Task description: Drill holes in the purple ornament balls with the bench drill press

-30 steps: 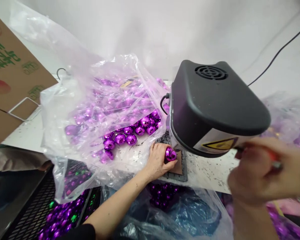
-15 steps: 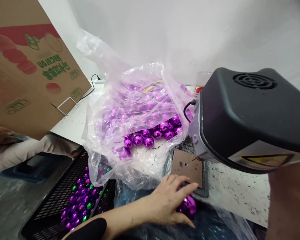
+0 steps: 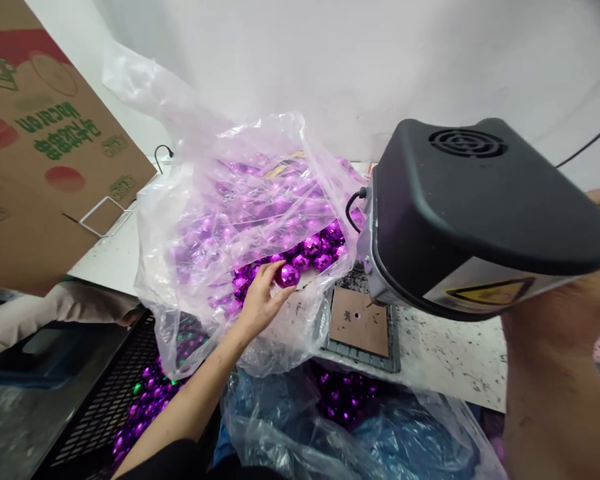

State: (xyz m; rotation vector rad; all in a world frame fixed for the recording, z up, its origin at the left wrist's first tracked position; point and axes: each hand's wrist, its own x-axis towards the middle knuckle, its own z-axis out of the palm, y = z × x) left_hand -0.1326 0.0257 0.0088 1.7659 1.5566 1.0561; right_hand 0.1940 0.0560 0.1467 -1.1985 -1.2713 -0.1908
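Pinching a purple ball (image 3: pixel 288 275) left of the brown board (image 3: pixel 360 333), the left hand (image 3: pixel 261 301) is nearer; I cannot tell the right hand (image 3: pixel 593 290)'s grip behind the machine (image 3: pixel 490 193).

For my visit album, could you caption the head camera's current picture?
Left hand around a shiny purple ball, beside a plastic bag of more balls and a black machine.

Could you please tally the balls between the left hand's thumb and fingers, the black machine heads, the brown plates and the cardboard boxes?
Purple ball at left hand: 1
Black machine head: 1
Brown plate: 1
Cardboard box: 1
Total: 4
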